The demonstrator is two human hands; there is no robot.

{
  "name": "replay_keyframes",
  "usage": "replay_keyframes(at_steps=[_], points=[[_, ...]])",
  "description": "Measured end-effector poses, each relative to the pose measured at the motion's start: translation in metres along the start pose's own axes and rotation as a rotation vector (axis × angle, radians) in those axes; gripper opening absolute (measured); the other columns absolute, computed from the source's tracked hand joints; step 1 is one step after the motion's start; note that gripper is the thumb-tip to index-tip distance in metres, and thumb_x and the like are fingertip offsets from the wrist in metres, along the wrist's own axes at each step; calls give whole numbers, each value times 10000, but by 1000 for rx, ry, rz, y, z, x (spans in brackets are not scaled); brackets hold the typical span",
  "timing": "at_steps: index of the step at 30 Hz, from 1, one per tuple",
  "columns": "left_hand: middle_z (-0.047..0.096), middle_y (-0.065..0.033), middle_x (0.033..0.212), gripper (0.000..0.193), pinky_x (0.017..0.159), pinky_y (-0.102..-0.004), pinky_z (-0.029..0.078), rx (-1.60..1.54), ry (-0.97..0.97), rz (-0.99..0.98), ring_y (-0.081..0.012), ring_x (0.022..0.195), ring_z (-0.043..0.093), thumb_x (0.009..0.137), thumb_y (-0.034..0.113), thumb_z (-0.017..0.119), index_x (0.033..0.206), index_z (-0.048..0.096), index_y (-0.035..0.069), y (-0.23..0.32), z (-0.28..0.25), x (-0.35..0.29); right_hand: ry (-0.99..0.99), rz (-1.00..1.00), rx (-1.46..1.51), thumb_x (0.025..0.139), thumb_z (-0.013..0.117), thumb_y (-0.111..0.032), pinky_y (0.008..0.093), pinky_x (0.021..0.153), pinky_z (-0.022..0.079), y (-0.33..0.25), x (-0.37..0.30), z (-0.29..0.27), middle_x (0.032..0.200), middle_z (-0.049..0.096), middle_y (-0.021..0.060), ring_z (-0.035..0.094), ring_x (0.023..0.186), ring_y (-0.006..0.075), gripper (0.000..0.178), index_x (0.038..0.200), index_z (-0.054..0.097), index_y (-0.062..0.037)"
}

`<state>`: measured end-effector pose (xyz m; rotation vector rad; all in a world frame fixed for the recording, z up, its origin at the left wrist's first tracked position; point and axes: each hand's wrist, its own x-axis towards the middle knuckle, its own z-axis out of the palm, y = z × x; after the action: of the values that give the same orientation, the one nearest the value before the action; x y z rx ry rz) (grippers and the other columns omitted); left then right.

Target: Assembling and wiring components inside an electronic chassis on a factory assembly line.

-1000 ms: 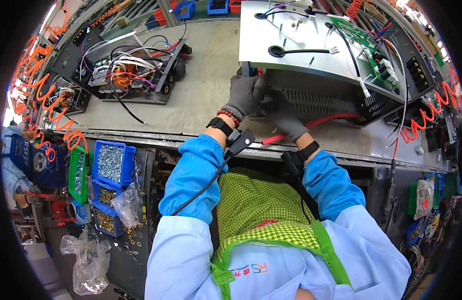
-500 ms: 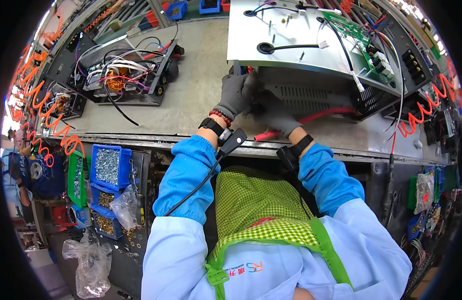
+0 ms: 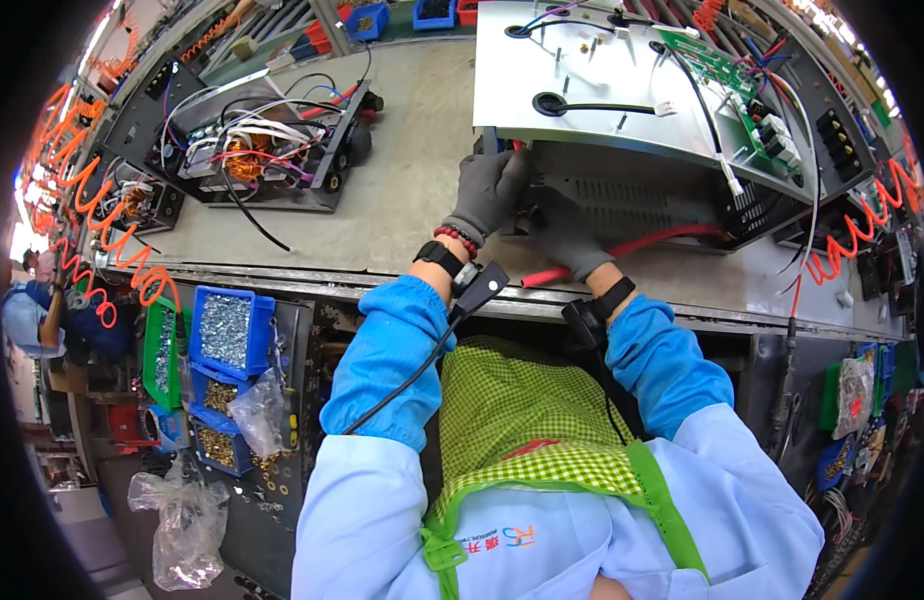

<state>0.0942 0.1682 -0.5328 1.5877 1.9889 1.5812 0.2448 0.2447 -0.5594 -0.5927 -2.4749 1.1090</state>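
Observation:
A metal equipment case stands on the bench in front of me, with its slotted inner wall facing me. Its pale metal top plate carries studs, black leads and a green circuit board. My left hand, in a grey glove, is closed at the case's near left corner; what its fingers hold is hidden. Just right of it, my gloved right hand has its fingers curled toward the left hand, their tips lost in shadow. A thick red cable runs out of the case beneath the right hand, its end pointing left.
Another opened case with copper coils and wires stands at the left of the bench. Below the bench edge, blue bins and a green bin hold small hardware. Orange coiled hoses hang at both sides.
The whole view has shifted slightly to the right. Both hands stay at the case's near left corner, and the right hand shows less blur.

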Motion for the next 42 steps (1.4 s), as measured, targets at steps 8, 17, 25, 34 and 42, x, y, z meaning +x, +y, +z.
replay_keyframes(at_steps=[8, 17, 25, 34, 42], points=[[665, -81, 652, 494, 729, -417, 457, -2, 1, 7, -293, 679, 665, 996, 462, 417, 789, 687, 104, 1, -3, 0, -90, -16, -155, 868, 616, -195, 416, 916, 497, 12, 6, 1, 1129, 662, 140, 625, 1058, 339, 268, 1119, 667, -115], [638, -105, 636, 500, 574, -341, 487, 30, 11, 78, -215, 578, 638, 1015, 417, 444, 815, 666, 16, 1, -2, 0, 18, -100, -162, 896, 584, -242, 429, 938, 484, 22, 5, 6, 1140, 665, 161, 613, 1087, 355, 304, 1146, 659, -87], [621, -135, 640, 541, 693, -445, 445, 49, 25, 43, -368, 670, 622, 983, 507, 402, 748, 658, 93, 3, -1, 0, -15, -105, -87, 921, 552, -269, 450, 936, 479, 17, 6, 5, 1129, 664, 168, 610, 1073, 370, 300, 1140, 664, -97], [656, -108, 640, 489, 609, -350, 511, 27, 22, 67, -239, 597, 666, 1006, 396, 447, 771, 663, 27, 2, -5, 3, -293, 62, -144, 971, 498, -285, 429, 962, 479, 2, 14, -13, 1251, 614, 182, 595, 1122, 366, 354, 1205, 628, -52], [650, -125, 642, 514, 594, -383, 493, 57, 54, 93, -279, 618, 660, 1000, 440, 437, 781, 670, 38, 0, 1, 0, 41, -64, -111, 921, 565, -293, 440, 935, 480, 2, 3, 0, 1126, 664, 180, 615, 1081, 366, 306, 1115, 665, -79]])
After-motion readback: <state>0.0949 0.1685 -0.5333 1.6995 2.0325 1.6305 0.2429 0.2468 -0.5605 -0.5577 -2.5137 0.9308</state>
